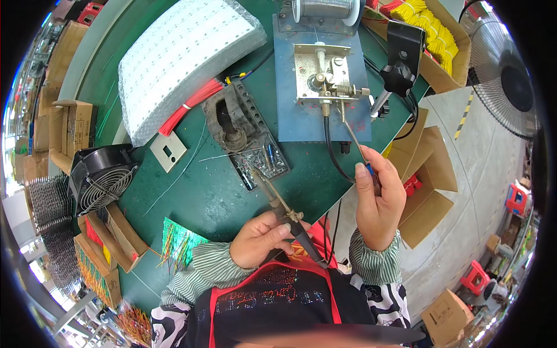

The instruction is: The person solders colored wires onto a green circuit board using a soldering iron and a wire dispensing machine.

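Observation:
My left hand point(255, 240) is closed around a soldering iron point(299, 232) with a brass-coloured fitting; its tip points away from me, over the tray of metal scraps point(261, 165). My right hand point(380, 203) pinches a thin-shafted screwdriver point(355, 139), with a bit of blue showing at the fingers. The shaft reaches up to the front of a metal solder wire feeder point(304, 75) on a blue plate point(290, 124); I cannot tell exactly where its tip touches. A black cable point(328, 145) runs down from the feeder. Behind it sits a solder wire spool point(328, 8).
A worn iron stand point(229, 124) adjoins the scrap tray. Bubble-wrapped white sheets point(185, 58), red wires point(188, 107), a square metal plate point(168, 152) and a black fan point(104, 177) lie leftward. To the right are open cartons point(426, 214), a black clamp knob point(399, 78) and a large fan point(505, 81).

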A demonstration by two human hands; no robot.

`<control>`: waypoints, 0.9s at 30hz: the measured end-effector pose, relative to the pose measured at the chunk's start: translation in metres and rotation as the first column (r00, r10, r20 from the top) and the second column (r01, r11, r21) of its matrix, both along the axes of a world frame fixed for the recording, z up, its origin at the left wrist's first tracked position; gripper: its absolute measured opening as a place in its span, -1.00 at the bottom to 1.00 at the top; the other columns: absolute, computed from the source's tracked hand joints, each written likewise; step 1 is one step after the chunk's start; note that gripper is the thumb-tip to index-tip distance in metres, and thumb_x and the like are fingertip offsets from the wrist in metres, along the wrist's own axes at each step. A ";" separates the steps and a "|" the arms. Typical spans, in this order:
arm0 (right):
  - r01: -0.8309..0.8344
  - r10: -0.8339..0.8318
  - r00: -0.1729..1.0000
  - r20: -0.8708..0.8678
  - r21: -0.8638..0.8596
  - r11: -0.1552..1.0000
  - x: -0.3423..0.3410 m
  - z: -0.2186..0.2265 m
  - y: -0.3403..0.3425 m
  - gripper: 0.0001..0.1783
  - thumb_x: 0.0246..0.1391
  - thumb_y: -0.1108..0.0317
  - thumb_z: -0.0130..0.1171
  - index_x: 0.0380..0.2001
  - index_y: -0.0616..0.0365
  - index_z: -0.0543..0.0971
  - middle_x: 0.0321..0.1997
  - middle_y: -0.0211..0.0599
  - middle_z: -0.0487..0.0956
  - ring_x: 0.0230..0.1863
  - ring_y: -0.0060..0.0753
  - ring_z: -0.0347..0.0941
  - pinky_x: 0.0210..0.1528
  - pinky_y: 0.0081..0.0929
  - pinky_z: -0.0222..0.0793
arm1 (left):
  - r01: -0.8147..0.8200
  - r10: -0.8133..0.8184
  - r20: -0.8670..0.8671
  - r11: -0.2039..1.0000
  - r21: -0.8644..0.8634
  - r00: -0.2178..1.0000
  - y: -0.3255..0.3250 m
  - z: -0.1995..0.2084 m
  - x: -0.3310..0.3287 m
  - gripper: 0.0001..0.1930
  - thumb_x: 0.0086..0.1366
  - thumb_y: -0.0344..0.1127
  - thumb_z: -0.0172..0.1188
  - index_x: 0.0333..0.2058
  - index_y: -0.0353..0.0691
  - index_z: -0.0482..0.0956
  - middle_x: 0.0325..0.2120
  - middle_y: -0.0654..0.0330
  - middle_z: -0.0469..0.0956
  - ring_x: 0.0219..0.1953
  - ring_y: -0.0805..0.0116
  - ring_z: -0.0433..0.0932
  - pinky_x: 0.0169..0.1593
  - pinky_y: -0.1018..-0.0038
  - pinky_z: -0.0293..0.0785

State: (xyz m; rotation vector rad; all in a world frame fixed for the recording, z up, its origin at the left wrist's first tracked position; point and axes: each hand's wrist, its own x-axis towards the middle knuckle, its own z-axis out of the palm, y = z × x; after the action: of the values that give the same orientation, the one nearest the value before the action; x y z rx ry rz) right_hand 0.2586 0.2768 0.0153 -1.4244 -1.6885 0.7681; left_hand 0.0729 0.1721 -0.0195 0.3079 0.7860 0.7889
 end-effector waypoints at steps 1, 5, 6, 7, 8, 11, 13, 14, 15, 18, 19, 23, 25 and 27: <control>0.003 -0.003 1.000 0.003 0.007 1.000 0.000 0.000 0.000 -0.78 0.01 0.48 0.04 -0.22 0.28 0.47 -0.59 -0.37 0.32 -0.63 -0.59 0.17 -0.58 -0.66 0.11 | 0.002 -0.002 -0.005 1.000 -0.003 1.000 0.000 0.000 0.000 -0.70 0.29 -0.36 -0.19 -0.03 -0.33 0.20 -0.08 -0.08 0.34 0.00 0.04 0.36 -0.20 0.44 0.49; 0.007 -0.007 1.000 -0.026 -0.008 1.000 -0.002 -0.001 0.000 -0.78 0.01 0.48 0.03 -0.22 0.28 0.46 -0.58 -0.36 0.32 -0.63 -0.58 0.17 -0.58 -0.66 0.11 | 0.003 -0.003 -0.008 1.000 0.001 1.000 0.000 0.000 0.000 -0.70 0.29 -0.36 -0.19 -0.03 -0.33 0.20 -0.08 -0.08 0.35 0.00 0.04 0.36 -0.19 0.43 0.49; 0.008 -0.008 1.000 -0.026 -0.009 1.000 -0.002 -0.001 0.000 -0.78 0.01 0.47 0.03 -0.22 0.28 0.46 -0.57 -0.36 0.32 -0.63 -0.58 0.17 -0.57 -0.66 0.11 | 0.003 -0.003 -0.008 1.000 0.001 1.000 0.000 0.000 -0.001 -0.70 0.29 -0.36 -0.19 -0.03 -0.33 0.20 -0.08 -0.08 0.35 0.00 0.04 0.36 -0.19 0.43 0.49; 0.008 -0.008 1.000 -0.026 -0.009 1.000 -0.002 -0.001 0.000 -0.78 0.01 0.47 0.03 -0.22 0.28 0.46 -0.57 -0.36 0.32 -0.63 -0.58 0.18 -0.57 -0.65 0.12 | 0.003 -0.003 -0.005 1.000 0.000 1.000 0.000 0.001 -0.001 -0.71 0.29 -0.37 -0.19 -0.03 -0.33 0.20 -0.09 -0.08 0.35 0.00 0.05 0.36 -0.19 0.43 0.49; 0.009 -0.009 1.000 -0.025 -0.009 1.000 -0.002 -0.001 0.000 -0.78 0.01 0.47 0.03 -0.22 0.28 0.46 -0.57 -0.36 0.32 -0.63 -0.58 0.18 -0.57 -0.65 0.12 | 0.004 -0.004 -0.002 1.000 -0.002 1.000 0.001 0.001 -0.001 -0.71 0.29 -0.37 -0.19 -0.03 -0.33 0.20 -0.09 -0.08 0.35 0.00 0.05 0.36 -0.18 0.42 0.49; 0.004 -0.004 1.000 -0.010 -0.006 1.000 -0.002 -0.001 0.000 -0.78 0.01 0.47 0.03 -0.22 0.28 0.46 -0.56 -0.36 0.33 -0.63 -0.57 0.18 -0.57 -0.65 0.12 | -0.003 0.003 0.003 1.000 -0.002 1.000 0.000 0.000 0.000 -0.70 0.29 -0.38 -0.19 -0.03 -0.34 0.20 -0.09 -0.09 0.35 0.00 0.04 0.36 -0.18 0.43 0.49; 0.006 -0.006 1.000 -0.009 0.000 1.000 -0.002 0.000 0.000 -0.78 0.01 0.47 0.03 -0.22 0.28 0.46 -0.56 -0.35 0.34 -0.63 -0.57 0.18 -0.57 -0.64 0.12 | -0.001 0.001 -0.001 1.000 -0.002 1.000 0.001 0.001 0.000 -0.70 0.29 -0.38 -0.20 -0.03 -0.35 0.20 -0.09 -0.09 0.35 0.00 0.03 0.36 -0.18 0.44 0.49; 0.007 -0.007 1.000 -0.009 0.000 1.000 -0.003 0.000 0.000 -0.78 0.01 0.47 0.03 -0.22 0.28 0.46 -0.56 -0.35 0.34 -0.63 -0.57 0.18 -0.57 -0.64 0.12 | 0.002 -0.002 -0.003 1.000 -0.001 1.000 0.001 0.001 0.000 -0.70 0.29 -0.39 -0.20 -0.03 -0.35 0.20 -0.09 -0.10 0.35 0.00 0.03 0.36 -0.19 0.44 0.49; 0.011 -0.011 1.000 -0.007 -0.011 1.000 -0.003 0.001 -0.001 -0.78 0.01 0.47 0.03 -0.22 0.28 0.46 -0.56 -0.35 0.34 -0.63 -0.57 0.18 -0.57 -0.64 0.13 | 0.002 -0.002 -0.003 1.000 -0.002 1.000 0.001 0.000 -0.001 -0.70 0.29 -0.39 -0.20 -0.03 -0.35 0.20 -0.09 -0.10 0.35 0.00 0.03 0.36 -0.19 0.44 0.49; 0.012 -0.012 1.000 -0.001 -0.008 1.000 -0.002 0.001 -0.001 -0.78 0.01 0.47 0.03 -0.22 0.27 0.46 -0.56 -0.35 0.34 -0.64 -0.57 0.18 -0.58 -0.64 0.13 | 0.005 -0.005 -0.002 1.000 -0.003 1.000 0.000 -0.001 0.000 -0.70 0.29 -0.39 -0.20 -0.03 -0.35 0.20 -0.09 -0.10 0.35 0.00 0.02 0.36 -0.19 0.46 0.49; 0.007 -0.007 1.000 0.002 0.006 1.000 -0.002 0.000 0.000 -0.78 0.01 0.47 0.03 -0.22 0.27 0.46 -0.56 -0.35 0.34 -0.64 -0.57 0.18 -0.58 -0.65 0.13 | 0.002 -0.002 0.004 1.000 0.003 1.000 0.000 -0.001 0.000 -0.70 0.29 -0.39 -0.20 -0.03 -0.35 0.20 -0.10 -0.10 0.35 0.00 0.02 0.36 -0.20 0.46 0.49; -0.004 0.004 1.000 0.029 -0.004 1.000 -0.002 0.001 -0.001 -0.78 0.01 0.47 0.03 -0.22 0.27 0.46 -0.56 -0.35 0.35 -0.65 -0.59 0.18 -0.59 -0.66 0.12 | -0.003 0.003 -0.001 1.000 0.007 1.000 0.000 -0.002 -0.001 -0.70 0.29 -0.38 -0.20 -0.03 -0.34 0.20 -0.10 -0.09 0.35 0.00 0.02 0.36 -0.22 0.48 0.49; 0.008 -0.008 1.000 0.002 -0.001 1.000 -0.003 0.000 -0.001 -0.78 0.01 0.48 0.04 -0.22 0.27 0.46 -0.56 -0.35 0.34 -0.65 -0.59 0.17 -0.60 -0.66 0.12 | -0.003 0.003 0.002 1.000 0.005 1.000 0.000 -0.001 0.000 -0.70 0.29 -0.38 -0.20 -0.03 -0.34 0.20 -0.10 -0.09 0.35 0.00 0.02 0.36 -0.22 0.48 0.49; 0.013 -0.013 1.000 0.003 0.002 1.000 -0.003 0.000 -0.001 -0.78 0.01 0.48 0.04 -0.22 0.27 0.46 -0.56 -0.35 0.34 -0.65 -0.59 0.17 -0.60 -0.66 0.12 | -0.002 0.002 0.004 1.000 0.004 1.000 0.000 -0.001 0.000 -0.70 0.29 -0.38 -0.20 -0.03 -0.34 0.20 -0.10 -0.09 0.36 0.00 0.02 0.36 -0.22 0.48 0.49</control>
State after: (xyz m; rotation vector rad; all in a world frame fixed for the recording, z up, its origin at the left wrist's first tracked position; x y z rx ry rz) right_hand 0.2556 0.2758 0.0149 -1.4341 -1.6803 0.7578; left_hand 0.0726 0.1718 -0.0204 0.3091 0.7811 0.7932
